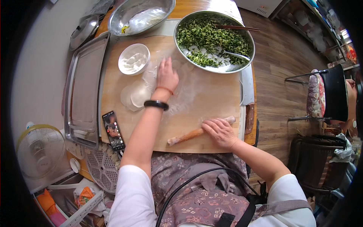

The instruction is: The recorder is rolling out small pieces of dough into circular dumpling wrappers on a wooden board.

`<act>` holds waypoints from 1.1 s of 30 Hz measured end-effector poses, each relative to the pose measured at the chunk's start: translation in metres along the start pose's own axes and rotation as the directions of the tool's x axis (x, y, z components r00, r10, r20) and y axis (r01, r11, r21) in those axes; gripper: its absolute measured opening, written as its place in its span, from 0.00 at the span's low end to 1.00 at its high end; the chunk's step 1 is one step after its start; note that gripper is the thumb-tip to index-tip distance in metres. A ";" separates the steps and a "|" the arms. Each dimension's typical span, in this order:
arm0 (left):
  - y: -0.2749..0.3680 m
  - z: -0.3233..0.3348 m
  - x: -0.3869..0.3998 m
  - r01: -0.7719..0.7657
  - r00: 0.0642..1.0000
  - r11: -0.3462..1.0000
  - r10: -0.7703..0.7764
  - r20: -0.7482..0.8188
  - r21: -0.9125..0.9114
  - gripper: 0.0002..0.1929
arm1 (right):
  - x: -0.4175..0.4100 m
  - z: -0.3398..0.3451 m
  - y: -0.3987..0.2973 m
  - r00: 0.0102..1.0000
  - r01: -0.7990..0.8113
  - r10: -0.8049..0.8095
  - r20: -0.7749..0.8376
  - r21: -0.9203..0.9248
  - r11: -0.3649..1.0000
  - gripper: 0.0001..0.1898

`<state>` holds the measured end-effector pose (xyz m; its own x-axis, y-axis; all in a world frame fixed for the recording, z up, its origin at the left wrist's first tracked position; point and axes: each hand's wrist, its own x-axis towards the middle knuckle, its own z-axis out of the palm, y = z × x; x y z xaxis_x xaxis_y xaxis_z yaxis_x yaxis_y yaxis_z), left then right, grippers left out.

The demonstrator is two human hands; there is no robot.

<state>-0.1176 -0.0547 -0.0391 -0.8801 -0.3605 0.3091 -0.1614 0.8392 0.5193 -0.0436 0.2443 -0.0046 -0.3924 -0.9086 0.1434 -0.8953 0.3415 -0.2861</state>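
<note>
My left hand (pixel 167 74) reaches over flour on the wooden board (pixel 210 99), right of a white bowl of flour (pixel 134 59); its palm faces down, and I cannot tell if it holds anything. Below and left of it lie thin round dough wrappers (pixel 139 95), overlapping. Near the board's front right, my right hand (pixel 219 132) rests over a wooden rolling pin (pixel 185 136), its fingers around the pin's right part. A large metal bowl of chopped green filling (pixel 212 39) stands at the back right, with chopsticks (pixel 241 27) and a spoon (pixel 238 55) in it.
A metal tray (pixel 86 93) lies left of the board, a smartphone (pixel 113 130) on its front left. At the back stands a metal basin (pixel 141 17) with a plastic bag. A cleaver (pixel 249 113) lies along the right edge. A fan (pixel 41 151) stands at far left.
</note>
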 end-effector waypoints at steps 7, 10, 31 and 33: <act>0.033 0.049 0.024 -0.168 0.986 0.949 0.156 0.066 0.266 0.18 | -0.003 -0.001 0.000 0.999 -0.042 0.042 -0.007 -0.018 0.999 0.23; 0.037 0.034 0.018 -0.147 0.985 0.980 0.133 0.108 0.134 0.11 | 0.000 -0.001 -0.001 0.999 -0.027 0.026 -0.028 -0.020 0.999 0.23; 0.024 -0.049 -0.110 0.022 0.972 0.979 0.027 -0.232 0.205 0.12 | 0.001 0.001 -0.005 0.989 -0.015 0.015 -0.149 0.001 1.000 0.21; 0.039 -0.062 -0.109 0.114 0.991 0.992 -0.111 -0.070 0.044 0.11 | 0.000 0.004 -0.004 0.989 -0.018 0.018 -0.150 0.002 1.000 0.21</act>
<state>-0.0001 -0.0085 -0.0030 -0.8234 -0.4791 0.3041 -0.2806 0.8095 0.5157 -0.0395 0.2424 -0.0070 -0.4359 -0.8559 0.2783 -0.8876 0.3577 -0.2901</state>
